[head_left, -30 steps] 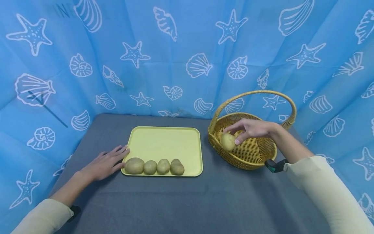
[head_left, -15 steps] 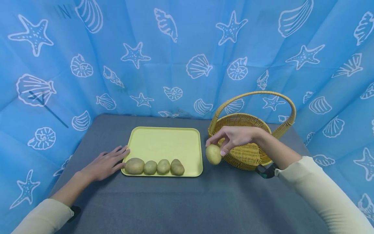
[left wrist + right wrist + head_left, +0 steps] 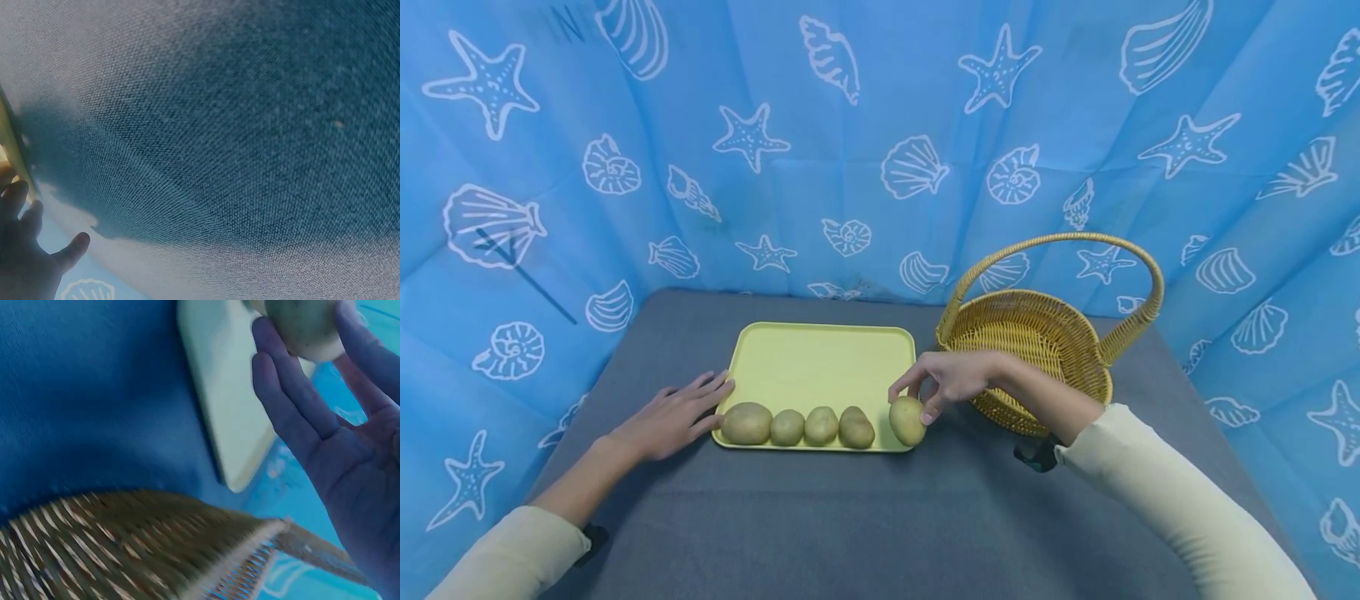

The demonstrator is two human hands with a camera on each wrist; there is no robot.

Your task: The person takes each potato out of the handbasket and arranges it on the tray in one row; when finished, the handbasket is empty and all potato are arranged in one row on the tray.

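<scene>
My right hand (image 3: pixel 951 377) pinches a potato (image 3: pixel 907 421) between thumb and fingers, over the right front corner of the yellow tray (image 3: pixel 820 354). In the right wrist view the same potato (image 3: pixel 304 325) shows at the top, against the tray. Several potatoes stand in a row along the tray's front edge, from a large one (image 3: pixel 747 423) at the left to a lumpy one (image 3: pixel 856 427) nearest the held potato. My left hand (image 3: pixel 677 419) lies with fingers spread at the tray's left edge, beside the large potato; the left wrist view shows its fingers (image 3: pixel 74 250) near the rim.
A wicker basket (image 3: pixel 1097 387) with a tall arched handle (image 3: pixel 1060 237) stands right of the tray, partly behind my right forearm. Grey cloth (image 3: pixel 820 533) covers the table. A blue curtain (image 3: pixel 842 142) with shell and starfish prints hangs behind and at both sides.
My right hand has carried the potato out from over the basket, leftward and toward me, to the tray's right front corner. The left hand has stayed in place.
</scene>
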